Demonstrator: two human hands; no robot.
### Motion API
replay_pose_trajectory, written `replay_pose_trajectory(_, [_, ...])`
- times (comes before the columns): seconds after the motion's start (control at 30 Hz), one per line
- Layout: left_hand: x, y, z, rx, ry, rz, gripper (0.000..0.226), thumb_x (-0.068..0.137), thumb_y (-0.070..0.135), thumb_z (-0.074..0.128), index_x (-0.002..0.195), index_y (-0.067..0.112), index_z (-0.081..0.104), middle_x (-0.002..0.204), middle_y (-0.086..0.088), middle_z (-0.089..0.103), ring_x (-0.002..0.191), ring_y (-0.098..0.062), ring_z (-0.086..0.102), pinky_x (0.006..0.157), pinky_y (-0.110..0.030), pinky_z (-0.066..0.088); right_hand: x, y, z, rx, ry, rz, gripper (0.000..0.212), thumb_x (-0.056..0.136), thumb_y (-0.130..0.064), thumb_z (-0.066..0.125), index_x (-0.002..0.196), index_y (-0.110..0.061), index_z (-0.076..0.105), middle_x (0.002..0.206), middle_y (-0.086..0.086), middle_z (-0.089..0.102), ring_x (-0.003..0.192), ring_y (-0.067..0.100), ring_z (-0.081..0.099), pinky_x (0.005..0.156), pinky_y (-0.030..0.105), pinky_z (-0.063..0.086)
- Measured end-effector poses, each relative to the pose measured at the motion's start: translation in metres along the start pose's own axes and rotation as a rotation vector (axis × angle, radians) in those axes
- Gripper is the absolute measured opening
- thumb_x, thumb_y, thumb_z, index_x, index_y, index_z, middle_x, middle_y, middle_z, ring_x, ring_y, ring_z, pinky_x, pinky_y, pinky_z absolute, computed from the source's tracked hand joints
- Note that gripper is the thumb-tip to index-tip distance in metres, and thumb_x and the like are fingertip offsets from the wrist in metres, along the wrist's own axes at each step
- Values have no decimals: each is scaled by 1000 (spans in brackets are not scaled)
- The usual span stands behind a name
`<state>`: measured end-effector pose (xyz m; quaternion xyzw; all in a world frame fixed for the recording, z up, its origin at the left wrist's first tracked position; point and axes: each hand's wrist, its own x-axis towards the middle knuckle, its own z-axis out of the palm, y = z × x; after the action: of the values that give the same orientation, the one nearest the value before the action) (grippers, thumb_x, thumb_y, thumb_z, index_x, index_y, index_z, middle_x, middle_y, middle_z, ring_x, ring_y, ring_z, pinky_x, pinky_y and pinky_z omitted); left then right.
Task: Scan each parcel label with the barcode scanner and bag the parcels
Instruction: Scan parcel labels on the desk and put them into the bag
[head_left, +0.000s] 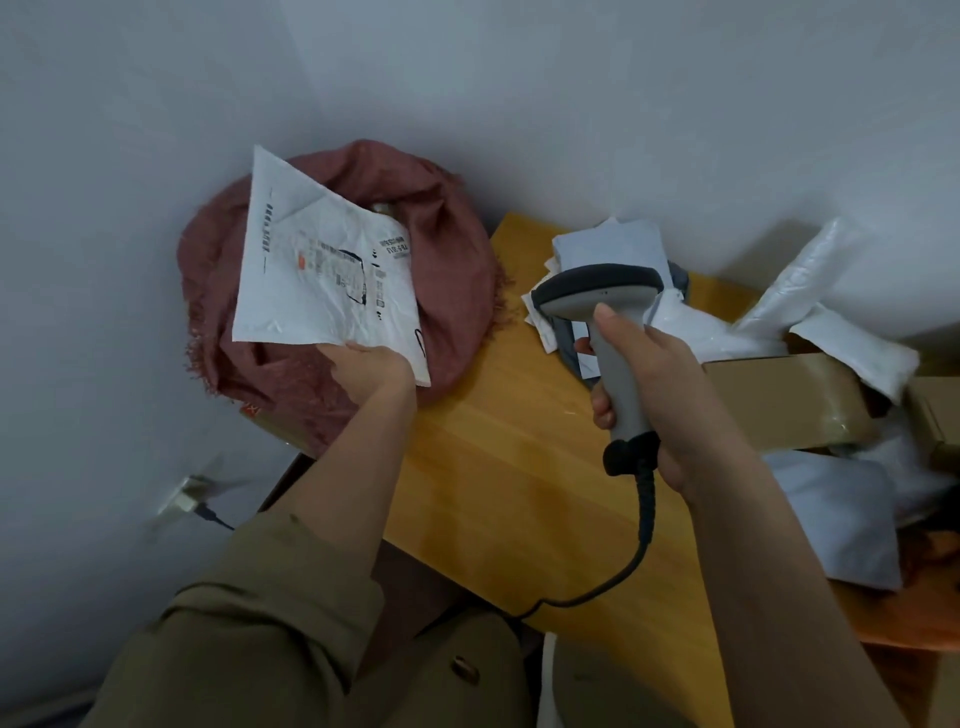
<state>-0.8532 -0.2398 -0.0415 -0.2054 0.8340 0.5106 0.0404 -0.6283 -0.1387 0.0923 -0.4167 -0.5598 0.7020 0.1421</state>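
The left hand (371, 366) is pinching the lower edge of a white poly mailer parcel (322, 275), thumb on the printed face and fingers hidden behind it; the parcel is standing up from the pinch like a tilted diamond, its long axis running from the hand up and to the left, its top corner pointing toward the wall; the shipping label (358, 270), crumpled and partly marked in black, is facing the camera on the parcel's right half. The right hand (654, 384) is wrapping its fingers round the handle of a grey corded barcode scanner (605, 317), thumb resting high on the neck; the scanner's dark-rimmed head is pointing away from the person, toward the wall, so the label is lying well to the scanner's left and not in front of its window; whether the trigger is being pressed cannot be told. Directly behind the held parcel, a dusty red cloth bag (457, 249) is sitting at the left end of the wooden table (498, 415), its mouth partly hidden by the parcel; the left hand is the nearer one to it. To the right, beyond the scanner, a heap of white mailers (613, 244) and a cardboard box (779, 395) are waiting on the table.
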Motion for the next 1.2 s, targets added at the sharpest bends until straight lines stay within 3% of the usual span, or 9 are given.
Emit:
replay_pose_trajectory(0.17, [26,26,6,-40,-131,-57,47,102,15,40,147,7,30,137,-17,52,116,-31,59,85,-36,51,6,6,-7,9,38,25,43,90,-53,62,103,-12,64,63,6,59,49,12,54,47,26,45])
replay_pose_trajectory(0.3, [25,37,12,-168,-46,-2,76,95,9,57,153,6,8,153,-15,20,130,-24,43,100,-20,34,12,10,-11,52,79,36,42,89,-51,63,102,-12,64,72,5,62,49,11,54,46,25,46])
replay_pose_trajectory(0.47, [-15,13,17,-98,127,378,48,88,0,55,132,1,37,134,-19,29,93,-14,41,74,-11,32,23,14,-19,103,136,41,36,92,-48,63,102,-13,63,86,8,64,50,11,53,47,26,45])
replay_pose_trajectory(0.63, [-44,-9,58,3,-258,542,22,82,-6,48,102,2,53,110,-15,48,77,-4,44,76,-7,39,30,25,-43,110,230,62,35,91,-49,64,99,-15,62,79,5,63,50,12,53,48,28,44])
replay_pose_trajectory(0.77, [-83,-27,103,151,-765,307,11,95,8,52,100,16,57,99,-2,60,82,-21,64,71,-29,56,28,41,-68,105,298,84,34,90,-48,65,100,-16,62,82,8,62,51,12,54,49,28,45])
replay_pose_trajectory(0.87, [-108,-28,132,-12,-881,-79,33,94,4,57,125,9,46,106,-3,58,72,-16,66,60,-18,56,23,50,-84,137,332,110,35,87,-50,66,98,-17,64,84,8,61,52,13,54,49,28,44])
replay_pose_trajectory(0.97, [-121,-21,154,-199,-953,-372,47,92,-2,61,132,2,39,120,-18,56,80,-23,68,81,-31,59,17,59,-97,154,366,125,35,86,-49,66,99,-16,63,89,7,61,53,13,53,49,28,44])
replay_pose_trajectory(1.07, [-124,-15,169,-253,-969,-436,49,90,-5,63,133,-3,41,127,-21,55,92,-29,65,89,-35,56,12,66,-106,168,396,136,31,90,-45,66,99,-16,62,91,5,61,52,13,53,47,26,44])
replay_pose_trajectory(1.2, [-125,-10,175,-195,-967,-336,32,92,-7,57,123,-1,55,130,-15,57,103,-26,60,80,-29,58,9,69,-113,174,406,137,30,90,-45,66,99,-16,62,94,5,62,51,11,54,46,25,44])
